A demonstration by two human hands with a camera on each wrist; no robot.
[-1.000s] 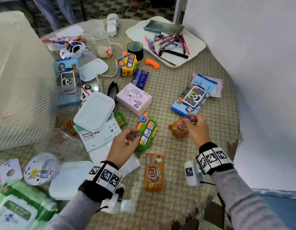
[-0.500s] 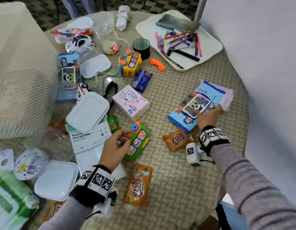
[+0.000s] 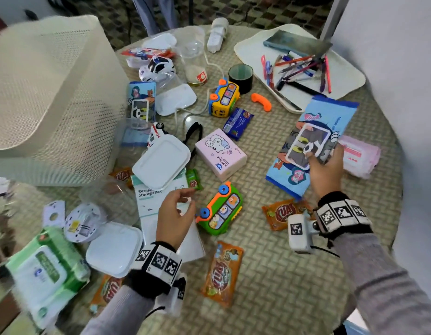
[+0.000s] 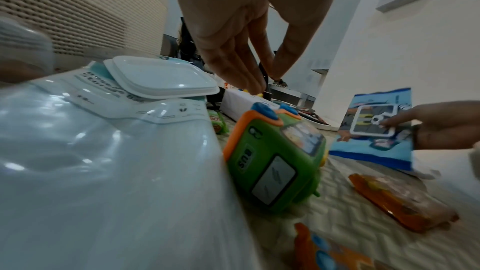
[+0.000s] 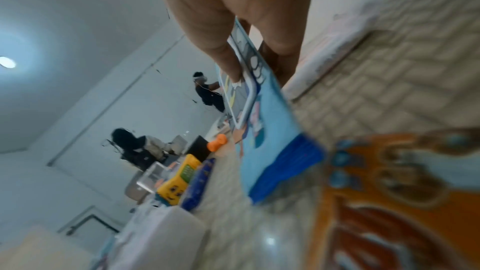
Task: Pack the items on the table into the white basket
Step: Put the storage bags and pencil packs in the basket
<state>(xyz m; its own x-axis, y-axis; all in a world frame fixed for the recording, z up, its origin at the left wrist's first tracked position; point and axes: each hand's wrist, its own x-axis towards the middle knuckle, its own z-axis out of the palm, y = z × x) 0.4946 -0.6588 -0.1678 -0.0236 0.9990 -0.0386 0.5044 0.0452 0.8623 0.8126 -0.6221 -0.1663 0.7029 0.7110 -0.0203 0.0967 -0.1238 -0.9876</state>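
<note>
Woven round tabletop (image 3: 270, 274), cluttered. Right hand (image 3: 327, 170) pinching blue cartoon wipes pack (image 3: 313, 131), lifted at its near end, thumb on the lid. Left hand (image 3: 175, 213) loosely curled, holding nothing, beside green toy bus (image 3: 220, 209). White basket (image 3: 47, 93) far left.

Even soft daylight; wrist views blurred, edges warped.
</note>
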